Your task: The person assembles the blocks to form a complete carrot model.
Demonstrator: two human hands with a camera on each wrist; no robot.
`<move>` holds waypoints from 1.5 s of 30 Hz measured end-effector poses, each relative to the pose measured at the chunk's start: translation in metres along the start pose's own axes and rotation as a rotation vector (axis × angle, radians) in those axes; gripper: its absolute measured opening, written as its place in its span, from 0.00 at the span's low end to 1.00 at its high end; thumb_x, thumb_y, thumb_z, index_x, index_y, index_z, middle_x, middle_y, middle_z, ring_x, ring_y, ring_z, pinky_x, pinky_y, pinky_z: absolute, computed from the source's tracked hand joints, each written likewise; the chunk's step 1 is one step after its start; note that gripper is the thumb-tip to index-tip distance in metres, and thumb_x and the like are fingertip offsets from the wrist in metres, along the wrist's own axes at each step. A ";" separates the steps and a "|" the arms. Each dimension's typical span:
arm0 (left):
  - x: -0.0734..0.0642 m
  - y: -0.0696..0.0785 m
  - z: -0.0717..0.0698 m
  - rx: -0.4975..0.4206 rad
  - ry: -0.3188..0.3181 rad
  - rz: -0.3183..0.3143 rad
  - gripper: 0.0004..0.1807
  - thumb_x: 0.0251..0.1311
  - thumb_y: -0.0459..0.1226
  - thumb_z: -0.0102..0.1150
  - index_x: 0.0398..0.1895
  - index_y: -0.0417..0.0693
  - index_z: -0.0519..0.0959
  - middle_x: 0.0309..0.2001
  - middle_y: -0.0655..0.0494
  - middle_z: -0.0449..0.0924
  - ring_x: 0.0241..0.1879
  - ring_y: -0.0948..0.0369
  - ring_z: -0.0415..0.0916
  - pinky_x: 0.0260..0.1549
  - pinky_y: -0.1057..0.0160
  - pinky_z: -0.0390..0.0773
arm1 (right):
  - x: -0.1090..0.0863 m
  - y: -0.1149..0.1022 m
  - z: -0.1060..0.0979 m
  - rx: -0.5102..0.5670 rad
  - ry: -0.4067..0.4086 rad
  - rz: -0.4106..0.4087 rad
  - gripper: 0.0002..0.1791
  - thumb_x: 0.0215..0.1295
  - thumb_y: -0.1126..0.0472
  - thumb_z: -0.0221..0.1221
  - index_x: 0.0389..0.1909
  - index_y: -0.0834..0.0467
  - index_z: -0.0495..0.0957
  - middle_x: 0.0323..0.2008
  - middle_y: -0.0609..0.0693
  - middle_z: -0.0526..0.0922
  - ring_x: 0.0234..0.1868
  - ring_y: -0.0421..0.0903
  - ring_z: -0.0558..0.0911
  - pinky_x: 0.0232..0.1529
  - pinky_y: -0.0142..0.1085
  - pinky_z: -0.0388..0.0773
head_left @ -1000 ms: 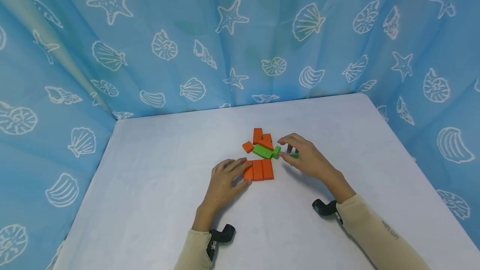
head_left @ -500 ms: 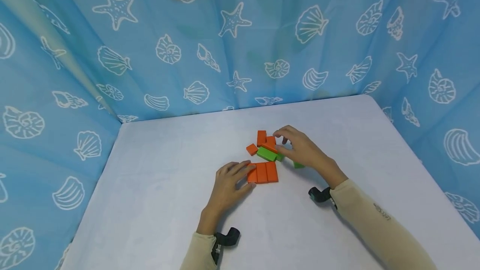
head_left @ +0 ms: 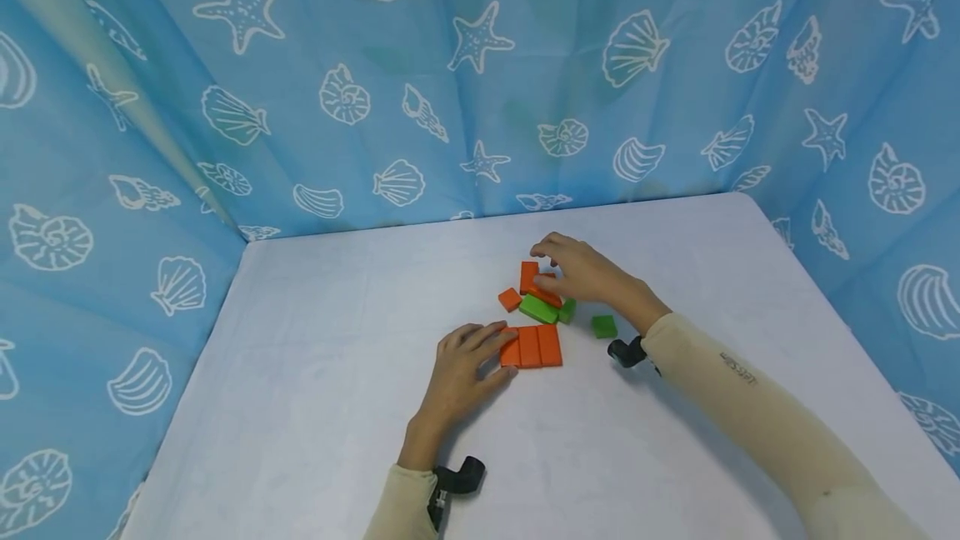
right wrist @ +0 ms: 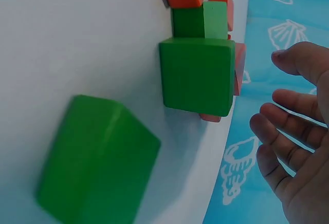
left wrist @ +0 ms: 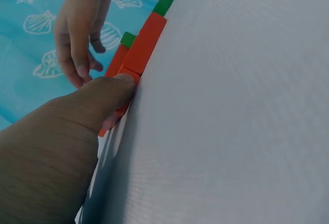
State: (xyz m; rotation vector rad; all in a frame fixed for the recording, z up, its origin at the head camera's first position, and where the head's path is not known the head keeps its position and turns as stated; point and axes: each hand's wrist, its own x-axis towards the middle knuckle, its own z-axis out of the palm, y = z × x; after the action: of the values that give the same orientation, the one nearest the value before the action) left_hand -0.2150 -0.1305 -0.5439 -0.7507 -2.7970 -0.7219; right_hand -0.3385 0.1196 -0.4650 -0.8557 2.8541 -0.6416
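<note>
Three orange blocks [head_left: 529,347] lie side by side in a row on the white table. At the row's left end my left hand [head_left: 463,373] holds the end block, thumb at its near edge and fingers at its far edge. In the left wrist view the thumb [left wrist: 110,93] touches that orange block [left wrist: 131,75]. My right hand [head_left: 581,271] hovers over the far pile, fingers spread and loosely bent, holding nothing. Beneath it are an upright-looking orange block [head_left: 529,277] and a slanted orange piece, partly hidden by the hand. A green oblong block [head_left: 538,309] lies just in front.
A small orange block [head_left: 510,299] lies left of the pile. Right of the green oblong is a small green block [head_left: 567,311], and a green block [head_left: 604,327] sits apart farther right. A blue shell-patterned curtain [head_left: 480,107] stands behind the table [head_left: 337,315].
My right hand has moved left and away from me, from beside the green blocks to above the orange ones. The left hand stays at the row. The view has shifted slightly.
</note>
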 end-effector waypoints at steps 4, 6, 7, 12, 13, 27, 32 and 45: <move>-0.001 0.001 0.001 0.003 0.002 -0.001 0.29 0.65 0.53 0.61 0.69 0.64 0.74 0.71 0.63 0.68 0.67 0.53 0.63 0.65 0.44 0.60 | 0.008 0.000 0.001 -0.009 -0.031 0.014 0.27 0.68 0.52 0.63 0.65 0.58 0.74 0.59 0.53 0.74 0.53 0.52 0.79 0.55 0.48 0.78; -0.001 0.002 0.001 0.007 0.002 -0.001 0.29 0.65 0.53 0.61 0.69 0.64 0.74 0.71 0.62 0.68 0.67 0.53 0.62 0.65 0.43 0.60 | 0.011 -0.001 0.001 -0.005 -0.045 0.017 0.27 0.68 0.52 0.63 0.65 0.58 0.74 0.59 0.53 0.75 0.53 0.52 0.79 0.55 0.49 0.78; -0.001 0.002 0.001 0.010 -0.001 -0.003 0.29 0.65 0.54 0.61 0.69 0.64 0.73 0.71 0.62 0.68 0.67 0.53 0.62 0.65 0.43 0.60 | 0.011 -0.002 0.001 -0.004 -0.051 0.020 0.27 0.68 0.52 0.63 0.65 0.58 0.74 0.59 0.53 0.75 0.53 0.52 0.79 0.55 0.49 0.78; -0.001 0.001 0.002 0.037 -0.004 -0.006 0.29 0.66 0.55 0.60 0.70 0.65 0.73 0.71 0.63 0.68 0.68 0.54 0.62 0.65 0.45 0.60 | 0.012 -0.001 0.001 -0.005 -0.069 0.030 0.26 0.68 0.55 0.63 0.65 0.57 0.74 0.59 0.54 0.75 0.54 0.52 0.78 0.55 0.49 0.78; -0.001 0.001 0.001 0.042 -0.005 -0.009 0.29 0.66 0.55 0.60 0.70 0.65 0.73 0.71 0.64 0.68 0.68 0.54 0.62 0.66 0.45 0.60 | 0.011 0.000 0.001 -0.012 -0.067 0.030 0.25 0.67 0.57 0.63 0.64 0.57 0.75 0.58 0.54 0.76 0.53 0.52 0.78 0.56 0.50 0.78; 0.001 0.001 -0.001 0.050 -0.026 -0.007 0.29 0.66 0.56 0.58 0.70 0.66 0.72 0.71 0.64 0.67 0.68 0.54 0.61 0.66 0.45 0.58 | -0.002 0.025 0.010 -0.043 -0.098 -0.035 0.23 0.63 0.61 0.65 0.60 0.57 0.79 0.53 0.51 0.80 0.52 0.52 0.77 0.58 0.55 0.72; 0.000 0.000 0.000 0.043 -0.032 -0.020 0.29 0.66 0.56 0.58 0.70 0.67 0.72 0.72 0.64 0.66 0.68 0.54 0.61 0.66 0.45 0.58 | -0.006 0.025 0.010 -0.055 -0.053 0.021 0.22 0.63 0.59 0.67 0.59 0.56 0.80 0.50 0.50 0.80 0.49 0.50 0.78 0.55 0.48 0.77; 0.002 0.001 -0.003 0.037 -0.023 -0.008 0.28 0.67 0.55 0.58 0.70 0.64 0.73 0.71 0.62 0.67 0.68 0.53 0.61 0.65 0.45 0.59 | -0.057 0.000 0.000 -0.010 0.137 -0.029 0.21 0.63 0.58 0.67 0.57 0.56 0.80 0.52 0.50 0.81 0.47 0.50 0.78 0.48 0.46 0.79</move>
State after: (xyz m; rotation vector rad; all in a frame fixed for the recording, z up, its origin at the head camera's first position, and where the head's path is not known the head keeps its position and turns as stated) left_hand -0.2165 -0.1309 -0.5401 -0.7472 -2.8271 -0.6654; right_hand -0.2905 0.1502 -0.4669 -0.8901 2.9732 -0.7168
